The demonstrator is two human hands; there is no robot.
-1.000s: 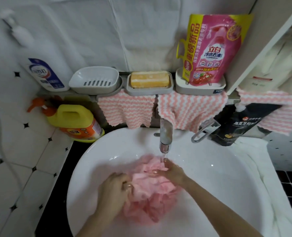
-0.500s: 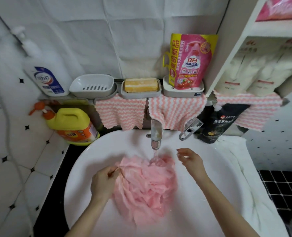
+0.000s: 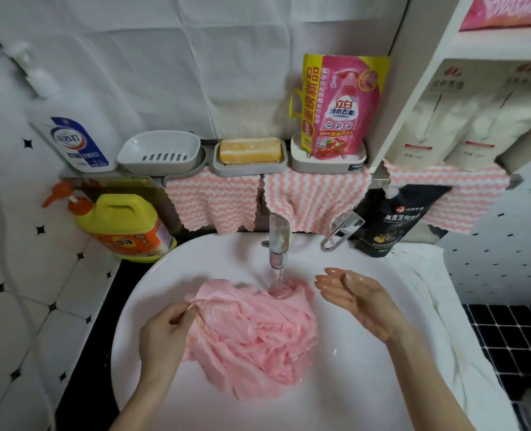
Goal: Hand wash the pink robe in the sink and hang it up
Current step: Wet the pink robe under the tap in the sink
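White square wall tiles back a narrow ledge crowded with washing things: a yellow bar of soap in a grey dish (image 3: 250, 149), a tall pink-and-yellow detergent refill pouch (image 3: 341, 107), and lower down a yellow plastic jug with an orange pump (image 3: 124, 225). Pink-and-white wavy-striped cloths (image 3: 211, 200) hang from the ledge above the round white ceramic sink (image 3: 366, 387).

From where I stand, the job looks to be in its early stage. The crumpled pink fabric robe (image 3: 251, 331) lies heaped in the middle of the basin, soaked and darkened at its lower folds. The chrome tap (image 3: 279, 241) is running, its stream landing on the top edge of the heap. I see no suds on the cloth or in the water, so I would judge that wetting is under way. Soaping, scrubbing, rinsing, wringing and hanging up would all be left to do. Nothing to hang it on shows from here.

The left hand (image 3: 164, 334) comes in from below, its knuckles up, and pinches the robe's upper left edge between thumb and fingertips, lifting that fold a little. The right hand (image 3: 357, 300) hovers just right of the stream, apart from the robe. Its wet palm is turned up and its fingers lie straight and loosely side by side, holding nothing.
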